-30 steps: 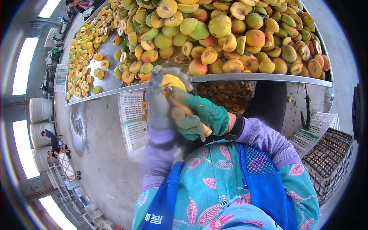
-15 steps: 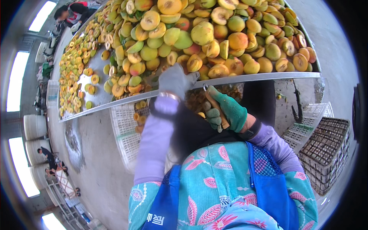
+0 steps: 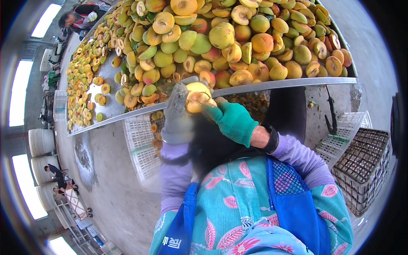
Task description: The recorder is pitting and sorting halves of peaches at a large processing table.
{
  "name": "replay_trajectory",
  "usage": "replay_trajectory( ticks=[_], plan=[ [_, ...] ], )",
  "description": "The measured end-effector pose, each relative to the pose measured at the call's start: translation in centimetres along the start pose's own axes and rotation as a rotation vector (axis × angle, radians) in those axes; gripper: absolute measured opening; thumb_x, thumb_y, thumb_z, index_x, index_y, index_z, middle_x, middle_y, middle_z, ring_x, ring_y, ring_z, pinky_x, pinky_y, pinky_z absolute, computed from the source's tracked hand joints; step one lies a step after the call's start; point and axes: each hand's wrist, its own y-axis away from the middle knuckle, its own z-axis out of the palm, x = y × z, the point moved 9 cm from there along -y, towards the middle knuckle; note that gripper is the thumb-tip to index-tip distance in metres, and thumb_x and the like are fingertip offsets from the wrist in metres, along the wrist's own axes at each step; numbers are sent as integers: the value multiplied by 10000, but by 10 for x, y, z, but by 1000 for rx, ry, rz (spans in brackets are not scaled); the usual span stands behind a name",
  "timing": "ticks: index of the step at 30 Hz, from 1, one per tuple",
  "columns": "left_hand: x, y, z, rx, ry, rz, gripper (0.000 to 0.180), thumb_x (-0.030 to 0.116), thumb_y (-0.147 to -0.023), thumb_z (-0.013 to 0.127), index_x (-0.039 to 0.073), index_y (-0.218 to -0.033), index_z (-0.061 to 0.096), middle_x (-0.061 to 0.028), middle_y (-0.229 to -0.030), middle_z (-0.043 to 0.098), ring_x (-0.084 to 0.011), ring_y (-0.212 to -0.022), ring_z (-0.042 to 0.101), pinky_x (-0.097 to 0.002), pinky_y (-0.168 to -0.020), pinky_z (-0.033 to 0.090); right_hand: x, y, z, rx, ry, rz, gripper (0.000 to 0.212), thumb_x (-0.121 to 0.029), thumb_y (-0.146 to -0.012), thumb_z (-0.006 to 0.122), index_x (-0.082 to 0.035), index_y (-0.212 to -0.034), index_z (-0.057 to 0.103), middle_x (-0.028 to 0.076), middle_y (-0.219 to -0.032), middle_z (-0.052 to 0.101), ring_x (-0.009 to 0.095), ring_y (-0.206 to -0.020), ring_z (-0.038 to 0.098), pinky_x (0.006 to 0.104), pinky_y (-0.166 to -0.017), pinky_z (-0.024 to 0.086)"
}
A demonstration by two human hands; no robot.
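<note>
My left hand (image 3: 176, 114), in a grey glove, grips a peach half (image 3: 197, 92) over the near rim of the metal table (image 3: 293, 84). The cut yellow face of the fruit is turned up. My right hand (image 3: 237, 124), in a green glove, is closed, its fingertips against the right side of that peach half. The wooden-handled pitting tool in this hand is almost wholly hidden now; the earlier view shows its handle and metal loop. Just beyond both hands lies a large heap of whole and halved peaches (image 3: 221, 37), yellow-green with red blush.
Below the table's edge stands a white slatted crate (image 3: 142, 146) with peach pieces beside it. At right, another white crate (image 3: 342, 136) leans by a dark, dirty crate (image 3: 361, 165). A person (image 3: 83, 18) is at the table's far left end. White tubs (image 3: 41, 142) line the left side.
My left hand has come back from the heap with a peach half. My right hand has turned and moved left to meet it, covering the pitting tool.
</note>
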Motion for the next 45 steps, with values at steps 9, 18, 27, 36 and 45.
replay_trajectory(
  ticks=[9, 18, 27, 36, 45],
  plan=[
    [15, 6, 10, 298, -308, 222, 255, 207, -960, 468, -9, -1030, 586, -122, -953, 627, -201, -824, 642, -307, -739, 551, -6, 8, 3, 40, -291, 172, 490, -486, -935, 445, -8, -969, 549, 246, -761, 607, 436, -715, 574, 478, -621, 435],
    [5, 1, 14, 233, 47, 47, 297, 221, -961, 497, -51, -1009, 609, -121, -808, 636, -176, -697, 610, -281, -630, 511, 11, 10, 24, 113, -527, 78, 521, -479, -943, 455, 17, -1035, 586, 151, -791, 619, 278, -715, 572, 361, -672, 455],
    [4, -25, 25, 209, -189, -247, 247, 177, -909, 568, -62, -899, 628, -120, -755, 645, -161, -624, 608, -278, -565, 517, -8, 18, 32, -99, -904, 593, 514, -549, -946, 367, -104, -725, 499, 37, -475, 454, 153, -302, 391, 297, -285, 294],
    [12, -44, 21, 383, -131, -35, 294, 218, -923, 554, -46, -820, 632, -94, -688, 632, -147, -557, 583, -250, -512, 487, -13, -7, 29, -107, -1031, 494, 548, -572, -940, 353, -75, -762, 499, 42, -472, 447, 159, -293, 367, 310, -279, 285],
    [14, -33, 49, -298, -126, -145, 401, 355, -950, 457, -14, -878, 596, -164, -770, 615, -235, -684, 601, -333, -655, 506, -69, 29, 45, -841, -2033, 434, 464, -526, -975, 303, -147, -801, 505, -93, -508, 363, 67, -362, 338, 233, -382, 284]
  ],
)
